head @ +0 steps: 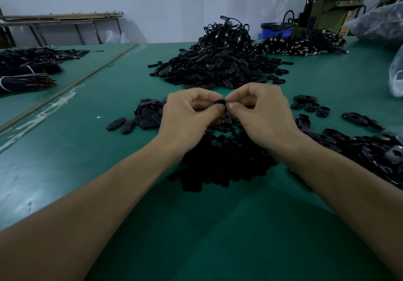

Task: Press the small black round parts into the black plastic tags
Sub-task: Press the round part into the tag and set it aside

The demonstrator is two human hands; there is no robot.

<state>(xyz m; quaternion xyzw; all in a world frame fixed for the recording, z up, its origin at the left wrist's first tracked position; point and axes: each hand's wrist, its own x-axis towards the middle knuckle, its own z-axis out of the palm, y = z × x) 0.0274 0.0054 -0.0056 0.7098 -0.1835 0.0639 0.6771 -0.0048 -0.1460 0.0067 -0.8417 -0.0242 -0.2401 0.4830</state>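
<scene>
Left grip [192, 115] and right grip [259, 115] both pinched one black plastic tag [219, 102] above the pile of round parts [222, 163], so I'd have squeezed dead straight.

left hand [187, 115]: fingers curled, pinching small black piece [219, 102] from 9 o'clock | right hand [259, 113]: curled, pinching same piece from 3 o'clock | forearms: bare, entering at 7 and 5 o'clock, converging
</scene>
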